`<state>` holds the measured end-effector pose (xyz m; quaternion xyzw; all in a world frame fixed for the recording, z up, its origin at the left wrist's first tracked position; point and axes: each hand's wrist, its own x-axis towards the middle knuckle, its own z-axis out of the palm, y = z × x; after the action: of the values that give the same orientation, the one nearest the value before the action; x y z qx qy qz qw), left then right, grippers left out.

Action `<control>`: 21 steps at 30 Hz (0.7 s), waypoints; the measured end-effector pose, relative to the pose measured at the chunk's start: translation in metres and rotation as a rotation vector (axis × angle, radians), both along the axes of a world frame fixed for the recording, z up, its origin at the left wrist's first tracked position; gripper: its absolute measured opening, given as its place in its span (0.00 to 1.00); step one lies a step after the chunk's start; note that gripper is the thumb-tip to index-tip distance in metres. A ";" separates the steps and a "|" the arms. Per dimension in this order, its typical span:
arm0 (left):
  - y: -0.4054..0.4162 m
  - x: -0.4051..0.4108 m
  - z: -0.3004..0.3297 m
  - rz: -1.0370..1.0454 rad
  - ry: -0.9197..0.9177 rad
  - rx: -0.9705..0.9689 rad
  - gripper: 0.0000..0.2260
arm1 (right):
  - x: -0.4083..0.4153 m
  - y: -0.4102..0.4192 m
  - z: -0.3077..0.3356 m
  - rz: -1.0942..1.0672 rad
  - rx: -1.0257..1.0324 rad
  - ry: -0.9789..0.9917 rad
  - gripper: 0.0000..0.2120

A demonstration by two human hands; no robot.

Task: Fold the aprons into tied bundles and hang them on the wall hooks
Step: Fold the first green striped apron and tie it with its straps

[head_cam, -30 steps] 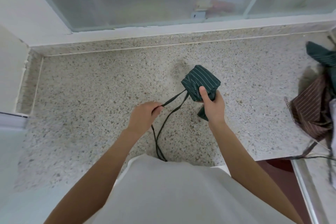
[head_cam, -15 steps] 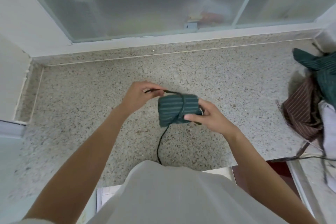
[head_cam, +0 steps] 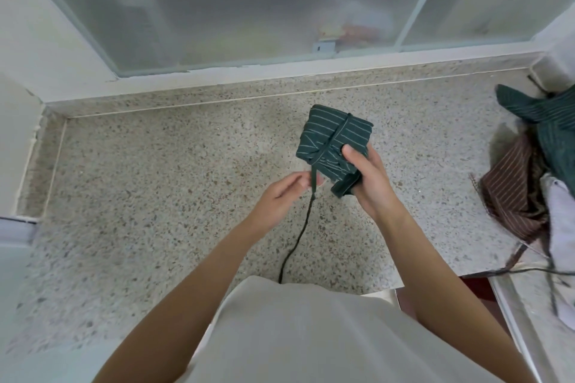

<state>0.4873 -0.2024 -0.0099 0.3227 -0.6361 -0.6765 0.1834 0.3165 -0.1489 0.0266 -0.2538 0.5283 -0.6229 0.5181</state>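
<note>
A dark green striped apron is folded into a small square bundle (head_cam: pixel 329 137), held above the speckled stone counter (head_cam: pixel 155 183). My right hand (head_cam: pixel 367 177) grips its lower right side, thumb pressed on top. The apron's dark strap (head_cam: pixel 306 221) runs once over the bundle, comes off its lower left corner and hangs down towards my body. My left hand (head_cam: pixel 284 196) pinches that strap just below the bundle.
A heap of other aprons lies at the counter's right end: a green striped one (head_cam: pixel 547 121), a brown striped one (head_cam: pixel 513 193) and pale cloth (head_cam: pixel 563 227). A frosted sliding window (head_cam: pixel 249 6) runs along the back. The counter's front edge is near my waist.
The bundle has been turned and lifted up and to the right. My left hand has come from above the bundle's left side to below it, carrying the strap round.
</note>
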 end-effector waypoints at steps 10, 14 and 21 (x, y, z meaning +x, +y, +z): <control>-0.028 0.013 -0.020 -0.091 -0.342 -0.206 0.09 | -0.013 0.015 -0.003 0.370 0.019 0.311 0.22; -0.062 0.017 -0.008 -0.484 -0.597 -0.625 0.08 | -0.014 0.019 -0.014 0.774 0.220 0.606 0.16; -0.068 0.012 0.002 -0.110 -0.630 -1.025 0.10 | 0.011 -0.006 -0.046 0.476 0.264 0.916 0.16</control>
<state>0.4989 -0.2701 -0.0074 0.3449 -0.9204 -0.1642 0.0829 0.3278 -0.1551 -0.0198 -0.5451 0.7022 -0.2418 0.3889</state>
